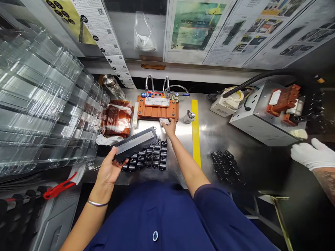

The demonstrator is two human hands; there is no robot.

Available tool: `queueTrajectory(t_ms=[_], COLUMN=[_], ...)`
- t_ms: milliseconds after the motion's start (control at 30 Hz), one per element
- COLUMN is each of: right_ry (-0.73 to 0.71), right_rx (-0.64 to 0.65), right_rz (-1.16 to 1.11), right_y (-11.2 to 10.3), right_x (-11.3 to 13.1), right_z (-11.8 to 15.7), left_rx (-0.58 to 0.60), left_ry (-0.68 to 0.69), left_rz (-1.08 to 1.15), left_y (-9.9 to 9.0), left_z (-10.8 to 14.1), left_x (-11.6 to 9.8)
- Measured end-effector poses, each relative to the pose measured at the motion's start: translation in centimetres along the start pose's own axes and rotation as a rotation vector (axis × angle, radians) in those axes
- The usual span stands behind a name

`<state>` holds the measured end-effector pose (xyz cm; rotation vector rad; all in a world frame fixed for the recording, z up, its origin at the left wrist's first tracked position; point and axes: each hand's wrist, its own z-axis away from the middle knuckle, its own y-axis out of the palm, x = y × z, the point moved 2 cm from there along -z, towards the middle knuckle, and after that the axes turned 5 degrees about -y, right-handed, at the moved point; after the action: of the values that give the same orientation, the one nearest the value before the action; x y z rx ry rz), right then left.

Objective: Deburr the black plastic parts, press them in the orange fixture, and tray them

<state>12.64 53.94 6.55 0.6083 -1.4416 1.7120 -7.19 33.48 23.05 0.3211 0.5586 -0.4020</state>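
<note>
My left hand (108, 169) grips one end of a long black plastic housing (137, 144) with a pale grey strip along its face. The part is tilted, its far end pointing up and to the right. Fingers of my right hand (169, 128) are closed on a crumpled white wipe (164, 121) at the front edge of an orange-brown fixture (158, 111). A white perforated strip (157, 101) and bent metal tubes sit on that fixture. Several black moulded parts (157, 155) lie in rows below the housing, partly hidden by it.
A small metal-topped bottle (188, 116) stands left of a yellow tape line (196, 134). Clear plastic trays (49, 101) are stacked at left, beside brown film-like sheets (117, 118). At right are a metal box machine (264, 115), more black parts (227, 166) and another person's white-gloved hand (311, 153).
</note>
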Motion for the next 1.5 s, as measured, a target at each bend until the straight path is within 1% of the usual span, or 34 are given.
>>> queueTrajectory(t_ms=[33, 67, 100, 167, 200, 233, 267, 300, 367, 433, 500, 700, 767, 900, 967, 1067, 1167, 1233, 1367, 1500], right_ry=[0.003, 0.008, 0.014, 0.013, 0.000, -0.025, -0.050, -0.074, -0.104, -0.106, -0.100, -0.114, -0.140, -0.238, -0.244, -0.147, 0.040, 0.147, 0.289, 0.364], right_rx=[0.009, 0.055, 0.138, 0.407, 0.514, 0.577, 0.602, 0.599, 0.566, 0.539, 0.524, 0.508, 0.526, 0.587, 0.606, 0.580, 0.522, 0.507, 0.524, 0.543], right_rz=[-0.114, -0.262, -0.426, -0.690, -0.761, -0.806, -0.834, -0.852, -0.880, -0.897, -0.907, -0.911, -0.889, -0.882, -0.903, -0.904, -0.860, -0.821, -0.813, -0.852], right_y=[-0.7, -1.6, -2.5, -4.4, -5.5, -6.6, -7.6, -8.6, -10.1, -10.9, -11.4, -12.0, -12.3, -12.5, -12.3, -11.7, -11.0, -10.4, -9.2, -8.0], right_x=[0.3, 0.7, 1.1, 2.3, 3.0, 3.6, 4.2, 4.7, 5.3, 5.5, 5.5, 5.3, 5.3, 5.4, 5.5, 5.4, 5.4, 5.3, 5.1, 4.6], right_z=[1.1, 2.5, 4.1, 7.5, 9.2, 10.6, 11.8, 12.7, 13.9, 14.4, 14.8, 16.0, 16.4, 16.9, 16.9, 16.7, 16.4, 16.2, 16.1, 16.3], left_rx=[0.021, 0.046, 0.071, 0.116, 0.131, 0.140, 0.143, 0.145, 0.153, 0.174, 0.200, 0.285, 0.316, 0.377, 0.417, 0.482, 0.539, 0.572, 0.632, 0.681], left_ry=[0.004, 0.007, 0.009, 0.008, 0.007, 0.007, 0.008, 0.011, 0.020, 0.035, 0.052, 0.131, 0.159, 0.225, 0.238, 0.164, 0.026, -0.019, -0.013, 0.043], left_rz=[-0.008, -0.018, -0.027, -0.044, -0.052, -0.059, -0.066, -0.073, -0.083, -0.088, -0.106, -0.197, -0.200, -0.181, -0.192, -0.267, -0.360, -0.384, -0.364, -0.375], left_y=[0.0, 0.0, 0.1, 0.3, 0.4, 0.5, 0.7, 0.8, 1.1, 1.2, 1.0, -0.1, -0.5, -1.4, -1.9, -2.6, -3.1, -3.3, -3.7, -4.0], left_z=[-0.1, -0.1, -0.2, -0.2, -0.2, -0.2, -0.2, -0.1, 0.3, 0.7, 1.1, 2.0, 2.3, 3.1, 3.5, 3.8, 4.3, 4.6, 5.4, 6.5], left_x=[0.0, 0.1, 0.2, 0.3, 0.4, 0.5, 0.6, 0.7, 0.8, 0.9, 1.0, 1.5, 1.7, 1.9, 1.9, 2.1, 2.4, 2.6, 2.7, 2.8])
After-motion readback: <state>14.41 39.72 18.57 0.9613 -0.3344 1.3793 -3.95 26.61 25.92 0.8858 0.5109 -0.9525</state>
